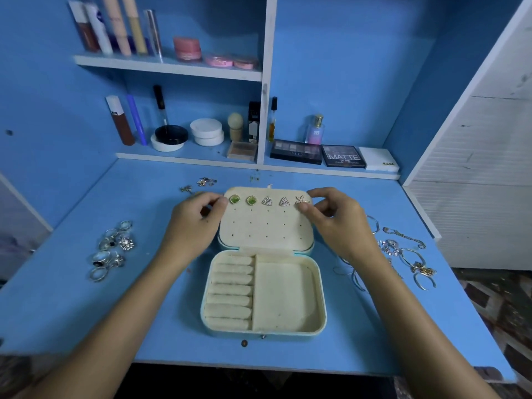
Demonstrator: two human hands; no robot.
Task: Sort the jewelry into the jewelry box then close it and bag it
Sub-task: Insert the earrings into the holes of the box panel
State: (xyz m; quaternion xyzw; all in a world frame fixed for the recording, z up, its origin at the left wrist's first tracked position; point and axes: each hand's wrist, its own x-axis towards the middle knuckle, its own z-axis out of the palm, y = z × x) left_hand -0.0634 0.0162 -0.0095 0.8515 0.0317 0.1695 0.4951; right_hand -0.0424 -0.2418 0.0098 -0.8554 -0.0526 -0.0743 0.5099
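Note:
A pale jewelry box point(288, 298) lies open in the middle of the blue table, with ring rolls on its left and a flat compartment on its right. Its raised lid panel point(264, 228) carries two green earrings point(234, 199), two triangular earrings point(267, 201) and a starfish earring point(302, 200) in the top row. My right hand point(336, 220) pinches the starfish earring at the lid's top right corner. My left hand point(193, 223) grips the lid's top left corner with curled fingers. Several rings point(113, 249) lie to the left, loose earrings point(205, 182) behind the box, and bracelets and chains point(408, 254) to the right.
Shelves at the back hold cosmetics: tubes point(121, 27), jars point(205, 132), a perfume bottle point(315, 131) and eyeshadow palettes point(342, 156) on the low ledge. A white slatted panel point(475, 168) stands at the right. The table's front edge point(259, 367) is near me.

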